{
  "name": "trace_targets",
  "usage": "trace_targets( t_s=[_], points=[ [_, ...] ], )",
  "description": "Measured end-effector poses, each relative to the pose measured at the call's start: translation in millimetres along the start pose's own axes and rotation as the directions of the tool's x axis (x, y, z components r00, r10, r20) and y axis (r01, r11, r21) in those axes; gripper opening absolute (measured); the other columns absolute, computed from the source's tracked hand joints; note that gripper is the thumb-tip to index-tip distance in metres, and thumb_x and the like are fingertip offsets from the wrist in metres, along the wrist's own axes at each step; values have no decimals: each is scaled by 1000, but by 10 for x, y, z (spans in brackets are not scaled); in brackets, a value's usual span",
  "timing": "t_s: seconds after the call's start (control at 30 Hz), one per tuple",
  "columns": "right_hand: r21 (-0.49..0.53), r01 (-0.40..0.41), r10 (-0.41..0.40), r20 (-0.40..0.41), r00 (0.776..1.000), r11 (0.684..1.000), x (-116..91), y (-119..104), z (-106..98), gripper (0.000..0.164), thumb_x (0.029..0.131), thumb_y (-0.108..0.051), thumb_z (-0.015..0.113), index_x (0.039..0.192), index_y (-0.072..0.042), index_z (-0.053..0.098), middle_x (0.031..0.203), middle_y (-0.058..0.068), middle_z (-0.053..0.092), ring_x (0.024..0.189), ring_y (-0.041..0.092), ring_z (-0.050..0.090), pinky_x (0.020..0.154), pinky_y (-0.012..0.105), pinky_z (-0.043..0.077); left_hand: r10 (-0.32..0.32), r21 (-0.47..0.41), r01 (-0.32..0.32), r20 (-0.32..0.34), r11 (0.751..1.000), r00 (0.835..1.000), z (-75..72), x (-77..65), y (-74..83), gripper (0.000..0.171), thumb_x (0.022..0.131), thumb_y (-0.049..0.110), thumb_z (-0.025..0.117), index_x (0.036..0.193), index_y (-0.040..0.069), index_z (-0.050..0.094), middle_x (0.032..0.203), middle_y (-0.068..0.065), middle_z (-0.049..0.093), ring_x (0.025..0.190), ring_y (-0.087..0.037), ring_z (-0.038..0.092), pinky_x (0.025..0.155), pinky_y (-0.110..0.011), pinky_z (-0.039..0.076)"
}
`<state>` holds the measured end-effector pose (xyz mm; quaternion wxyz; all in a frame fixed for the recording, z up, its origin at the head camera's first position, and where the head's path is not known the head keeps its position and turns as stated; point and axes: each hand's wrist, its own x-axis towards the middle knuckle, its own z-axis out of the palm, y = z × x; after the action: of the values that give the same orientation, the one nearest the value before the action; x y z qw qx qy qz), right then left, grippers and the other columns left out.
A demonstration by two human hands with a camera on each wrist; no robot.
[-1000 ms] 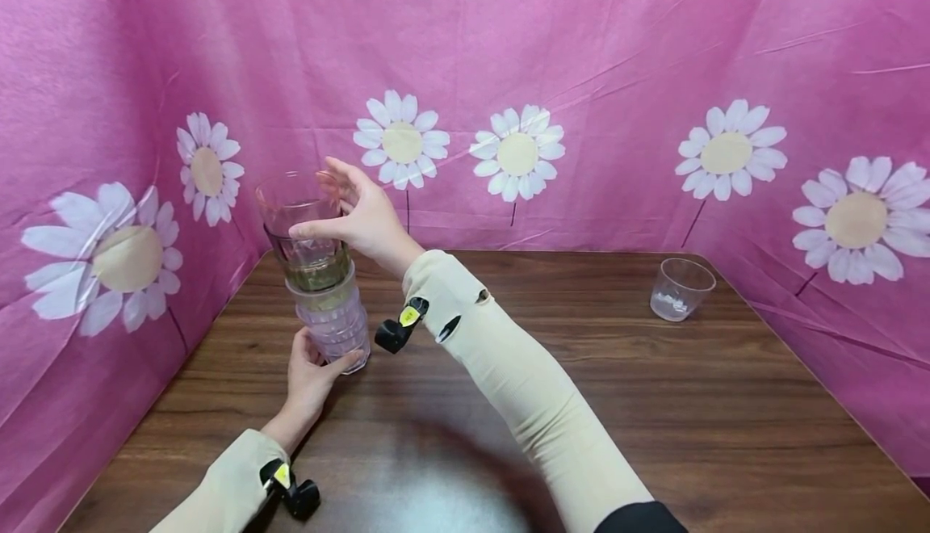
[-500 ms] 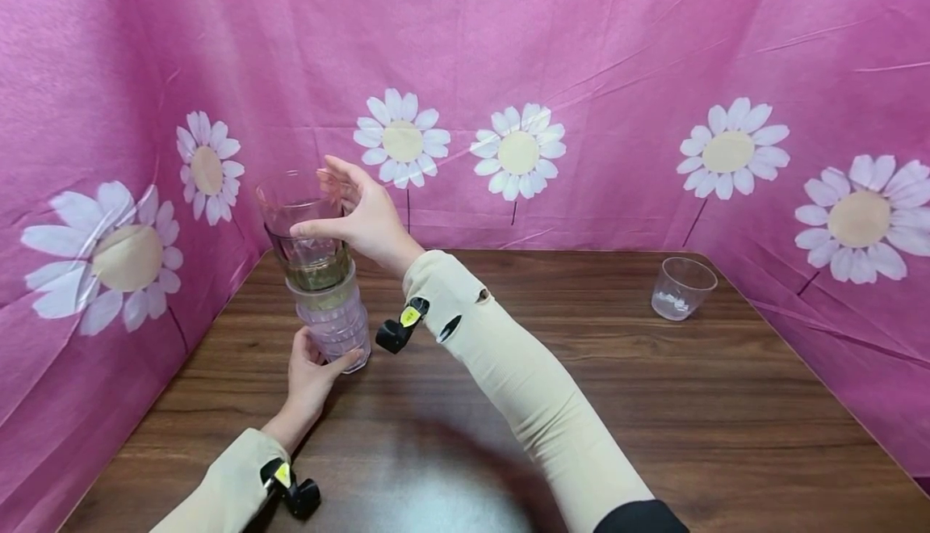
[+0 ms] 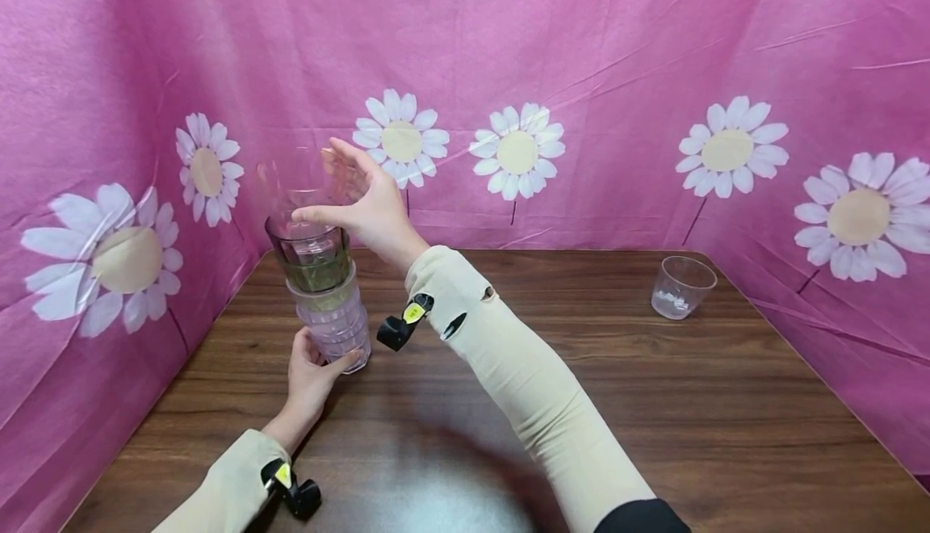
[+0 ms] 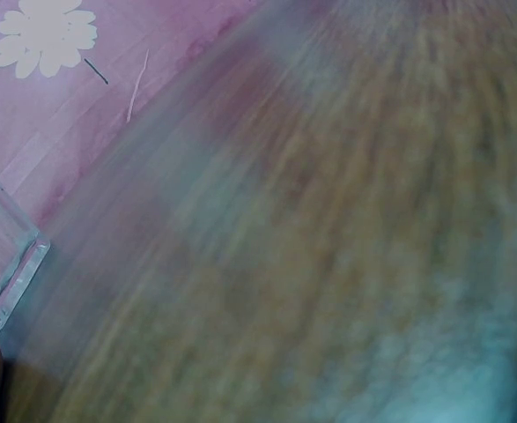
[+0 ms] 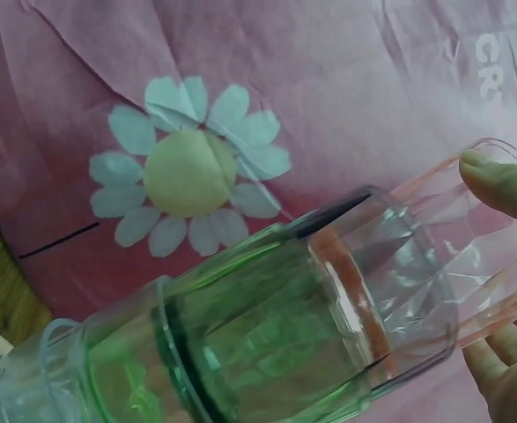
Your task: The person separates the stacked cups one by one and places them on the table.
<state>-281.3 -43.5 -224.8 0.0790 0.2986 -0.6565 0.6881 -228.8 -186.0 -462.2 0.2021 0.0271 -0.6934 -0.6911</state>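
Note:
A stack of nested see-through cups (image 3: 334, 329) stands upright at the table's left side. My left hand (image 3: 308, 379) grips its lowest clear cup near the base; the left wrist view catches only that cup's bottom corner (image 4: 16, 282). At the top, a pink-tinted clear cup (image 5: 483, 247) is partly out of a dark-rimmed cup (image 3: 308, 238). My right hand (image 3: 370, 210) holds this pink-tinted cup, thumb in front and fingers behind. Green colour shows lower in the stack (image 5: 258, 326), and paler cups (image 5: 42, 379) sit below it.
A clear cup (image 3: 683, 287) with small white pieces in its bottom stands at the back right of the wooden table (image 3: 552, 315). A pink cloth (image 3: 610, 48) printed with white daisies hangs around the back and sides.
My right hand has risen slightly, drawing the pink-tinted cup partway up out of the stack. My left hand has stayed at the base.

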Motion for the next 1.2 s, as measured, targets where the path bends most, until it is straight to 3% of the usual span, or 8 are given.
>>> trace_targets(
  t_s=[0.57, 0.83, 1.07, 1.2],
  points=[
    [223, 129, -105, -113, 988, 966, 1, -229, -154, 89, 68, 21, 80, 147, 2, 42, 138, 6, 58, 123, 4, 54, 105, 21, 41, 20, -17, -20, -4, 1000, 1000, 6, 10, -26, 70, 73, -19, 76, 131, 2, 43, 112, 15, 58, 107, -2, 55, 90, -14, 44],
    [205, 179, -152, -142, 978, 962, -8, -197, -318, 87, 68, 20, 80, 146, 1, 44, 139, 10, 58, 125, 9, 54, 107, 27, 40, 38, -24, -38, -13, 999, 999, 5, 8, -40, 70, 72, -21, 75, 130, 3, 43, 110, 15, 58, 105, -1, 56, 89, -14, 44],
    [184, 148, -111, -195, 975, 972, -25, -35, -590, 86, 70, 19, 79, 146, 2, 43, 141, 10, 55, 131, 18, 50, 109, 27, 39, 33, -38, -33, -12, 999, 999, 18, -8, -23, 70, 71, -21, 75, 128, 3, 45, 109, 13, 59, 103, -1, 56, 88, -14, 44],
    [179, 96, -51, -243, 969, 979, -33, 69, -766, 88, 69, 19, 79, 147, 0, 42, 143, 9, 53, 131, 17, 49, 108, 25, 38, 24, -34, -24, -11, 999, 1000, 14, -1, -15, 71, 71, -21, 76, 130, 4, 44, 110, 13, 59, 104, 0, 56, 89, -14, 44]
  ],
)
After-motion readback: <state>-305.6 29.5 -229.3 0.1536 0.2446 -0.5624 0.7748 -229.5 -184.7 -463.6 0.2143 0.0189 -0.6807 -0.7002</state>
